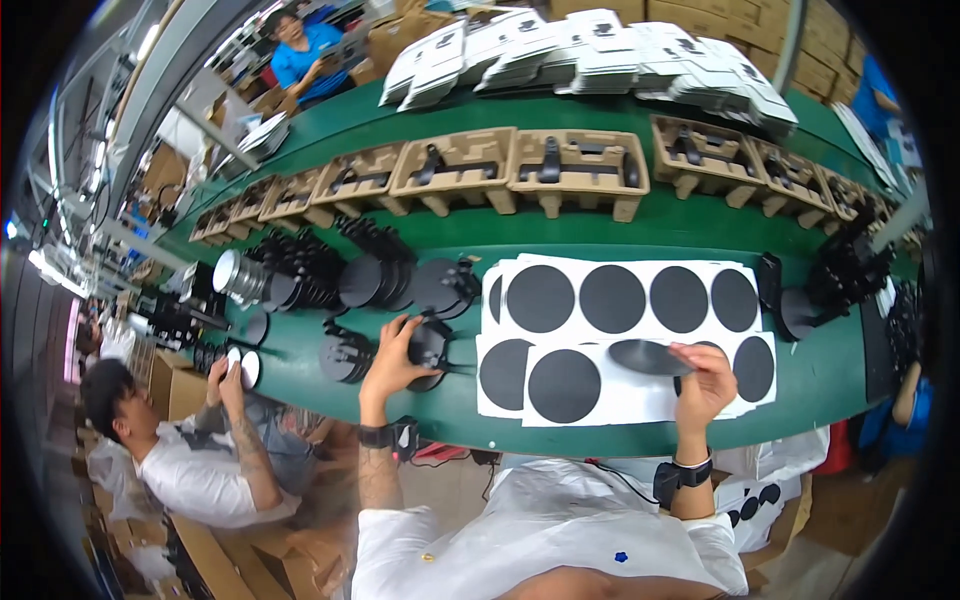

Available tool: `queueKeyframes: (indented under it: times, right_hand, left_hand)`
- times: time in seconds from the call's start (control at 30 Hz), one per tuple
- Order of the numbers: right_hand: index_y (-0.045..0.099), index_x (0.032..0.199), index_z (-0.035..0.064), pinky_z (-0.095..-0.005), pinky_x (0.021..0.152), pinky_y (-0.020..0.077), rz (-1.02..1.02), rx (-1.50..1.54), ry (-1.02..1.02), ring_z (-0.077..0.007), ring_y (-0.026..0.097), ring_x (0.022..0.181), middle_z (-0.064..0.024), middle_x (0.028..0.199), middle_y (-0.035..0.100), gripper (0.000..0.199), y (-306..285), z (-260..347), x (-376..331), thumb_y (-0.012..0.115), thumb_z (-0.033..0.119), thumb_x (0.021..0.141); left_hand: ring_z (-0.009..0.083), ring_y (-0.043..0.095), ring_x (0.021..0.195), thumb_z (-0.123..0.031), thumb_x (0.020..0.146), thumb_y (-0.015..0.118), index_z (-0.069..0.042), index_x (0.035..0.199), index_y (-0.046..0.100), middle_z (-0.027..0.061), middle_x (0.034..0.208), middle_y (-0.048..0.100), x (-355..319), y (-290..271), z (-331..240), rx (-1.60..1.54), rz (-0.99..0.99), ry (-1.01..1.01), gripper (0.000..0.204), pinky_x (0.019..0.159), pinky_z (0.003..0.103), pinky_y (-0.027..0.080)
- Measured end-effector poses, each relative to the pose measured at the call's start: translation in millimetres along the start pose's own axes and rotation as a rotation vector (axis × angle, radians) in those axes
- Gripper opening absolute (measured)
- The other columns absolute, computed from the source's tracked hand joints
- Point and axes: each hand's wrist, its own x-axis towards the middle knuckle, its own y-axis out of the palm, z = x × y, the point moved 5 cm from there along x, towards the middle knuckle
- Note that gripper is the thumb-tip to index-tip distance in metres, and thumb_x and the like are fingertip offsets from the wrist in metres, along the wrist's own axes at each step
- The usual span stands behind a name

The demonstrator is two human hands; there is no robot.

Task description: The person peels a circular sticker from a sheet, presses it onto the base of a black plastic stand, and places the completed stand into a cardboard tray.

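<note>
My right hand (707,385) pinches a thin black round pad (648,358) by its right edge, tilted above white sheets. Those sheets (655,408) carry rows of the same black round pads (564,386) and lie stacked in front of me. My left hand (393,362) grips a black round base (430,342) on the green bench, thumb and fingers around its left side. Just left of that hand sits another black base with a bracket (346,354). Behind are stacks of similar black bases (376,282).
Moulded brown cardboard trays (458,176) with black parts line a green conveyor, and white booklets (600,55) are piled beyond. Black stand parts (845,275) stand at the right. A co-worker (195,440) sits at my left holding a white disc; another person (305,60) stands across.
</note>
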Motion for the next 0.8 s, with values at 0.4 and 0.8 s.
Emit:
queueKeyframes:
  times: [0.4,0.8]
  right_hand:
    - [0.056,0.079,-0.0047,-0.0277,0.056,0.0566,0.278,0.59,0.552,-0.0189,0.066,0.061,-0.0145,0.073,0.064,0.011,47.1,23.2,26.7,0.065,-0.011,0.077]
    - [0.055,0.078,-0.0047,-0.0254,0.054,0.0561,0.203,0.751,0.629,-0.0187,0.066,0.059,-0.0148,0.071,0.064,0.011,69.6,64.3,21.8,0.065,-0.009,0.078]
  left_hand:
    - [0.032,0.047,0.119,-0.058,0.079,0.053,-0.019,0.144,0.023,0.0205,0.133,0.042,-17.5,-62.8,-154.3,-1.642,-0.386,0.292,0.081,0.099,0.042,0.039]
    - [0.0435,0.04,0.124,-0.069,0.086,0.021,-0.021,0.145,0.015,0.0195,0.136,0.041,4.6,-8.6,-253.0,-1.913,0.024,0.069,0.077,0.098,0.053,0.039]
